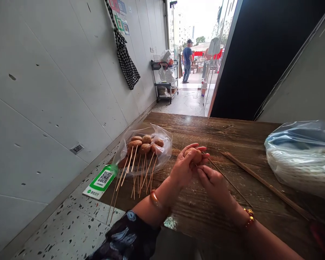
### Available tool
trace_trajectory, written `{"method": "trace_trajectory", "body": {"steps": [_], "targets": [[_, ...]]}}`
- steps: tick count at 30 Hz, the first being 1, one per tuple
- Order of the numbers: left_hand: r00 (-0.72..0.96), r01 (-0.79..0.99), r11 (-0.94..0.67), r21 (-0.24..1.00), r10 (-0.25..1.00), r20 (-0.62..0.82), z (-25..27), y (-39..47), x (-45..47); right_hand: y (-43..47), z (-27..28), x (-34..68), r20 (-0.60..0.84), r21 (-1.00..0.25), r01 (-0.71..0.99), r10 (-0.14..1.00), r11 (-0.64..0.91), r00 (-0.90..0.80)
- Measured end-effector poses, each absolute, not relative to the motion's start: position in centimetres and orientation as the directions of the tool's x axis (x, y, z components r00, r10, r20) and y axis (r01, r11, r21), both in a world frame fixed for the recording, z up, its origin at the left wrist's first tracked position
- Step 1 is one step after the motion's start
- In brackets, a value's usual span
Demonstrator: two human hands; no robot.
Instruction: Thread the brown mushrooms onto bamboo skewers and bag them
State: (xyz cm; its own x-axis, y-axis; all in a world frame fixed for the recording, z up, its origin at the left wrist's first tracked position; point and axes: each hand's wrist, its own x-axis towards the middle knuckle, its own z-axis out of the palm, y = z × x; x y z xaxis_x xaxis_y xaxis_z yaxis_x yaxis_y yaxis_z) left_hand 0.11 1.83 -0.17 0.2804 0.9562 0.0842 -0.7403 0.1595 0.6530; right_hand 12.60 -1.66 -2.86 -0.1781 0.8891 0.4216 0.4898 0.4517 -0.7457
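Observation:
Over the middle of the table, my left hand (184, 167) is closed around a brown, rounded piece of food (195, 156). My right hand (213, 180) meets it from below, thumb and fingers pinched on a thin skewer whose short visible bit touches the food; the rest is hidden by the fingers. Another thin stick (230, 181) slants down across the table just beyond my right hand. Left of my hands, an open clear plastic bag (166, 142) holds several similar brown pieces (145, 148) on skewers (142, 173), their bare ends pointing toward me.
A bundle of loose skewers (262, 182) lies on the wooden table (205, 126) at right, beside a large clear bag with white contents (300, 162). A green-and-white QR card (101, 182) sits at the left edge. Beyond are a cart (165, 83) and a person (187, 61) in the doorway.

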Motion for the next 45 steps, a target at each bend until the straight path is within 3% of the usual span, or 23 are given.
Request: {"method": "trace_trajectory", "body": {"steps": [11,24,37,42,45], "targets": [[0.187,-0.748,0.157,0.645,0.982,-0.022,-0.3,3.1,-0.9,-1.6,-3.7,12.7,0.334,-0.772,0.496,0.917,0.398,-0.217],[0.075,-0.715,0.049,0.697,0.997,0.006,-0.9,3.0,0.1,-1.8,-4.9,12.3,0.398,-0.763,0.47,0.895,0.445,-0.201],[0.146,-0.696,0.109,0.71,0.989,-0.009,-1.3,2.8,0.7,-1.1,-4.0,11.9,0.388,-0.754,0.504,0.905,0.421,-0.176],[0.179,-0.696,0.162,0.7,0.983,-0.049,-1.4,3.1,0.3,-0.5,-2.6,13.3,0.336,-0.755,0.49,0.899,0.436,-0.282],[0.197,-0.728,0.197,0.657,0.978,-0.074,-1.5,3.5,-0.2,0.5,-2.2,15.8,0.353,-0.698,0.597,0.916,0.395,-0.192]]}}
